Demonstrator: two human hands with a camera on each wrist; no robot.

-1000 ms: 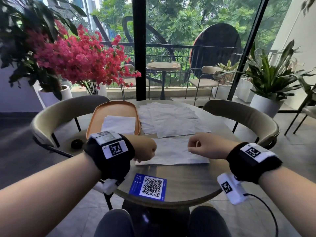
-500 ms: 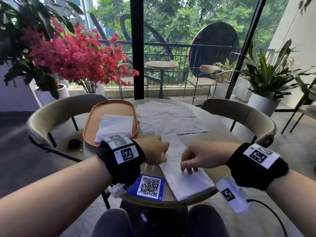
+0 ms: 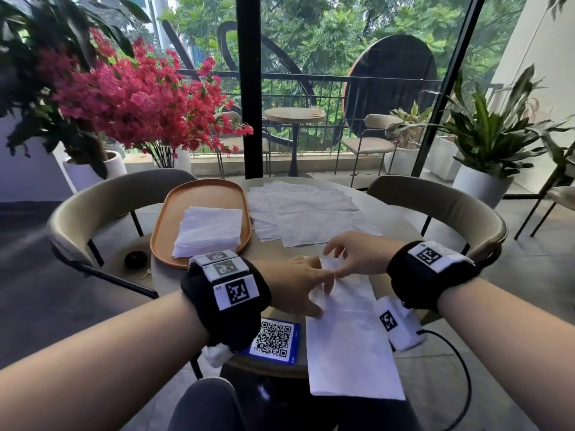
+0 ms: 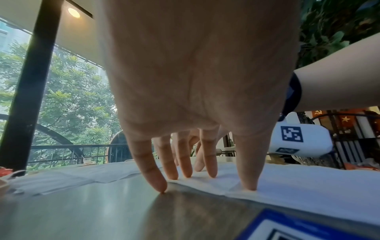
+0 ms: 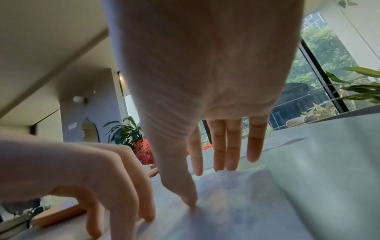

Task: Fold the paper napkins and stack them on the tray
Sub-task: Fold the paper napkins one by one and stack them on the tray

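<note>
- On the round table (image 3: 395,209), whose bare top is grey-brown, everything for the job sits between two beige armchairs, the left chair (image 3: 102,197) and the right chair (image 3: 441,200)
- Across the far half of the table lies a spread of unfolded paper napkins (image 3: 308,213), overlapping one another, just beside the tray
- At the left side stands the orange oval tray (image 3: 202,189), and on it rests a stack of folded napkins (image 3: 208,231), white and roughly square
- Nearest the person lies the folded napkin (image 3: 348,334), a long white strip whose near end hangs over the table edge
- The left hand (image 3: 298,286) has its fingers (image 4: 207,162) straight and spread, tips pressing down on the strip's left edge, the little finger touching bare table; it grips nothing
- The right hand (image 3: 351,255) hovers at the strip's far end, fingers (image 5: 228,155) extended, thumb tip touching the paper; it holds nothing curled
- Beside the strip's left edge lies a blue card (image 3: 273,339) with a QR code; its small print cannot be read
- Black wristbands carry square coded markers; the left one shows "L1"
- On the left chair's seat sits a small dark round object (image 3: 136,259)
</note>
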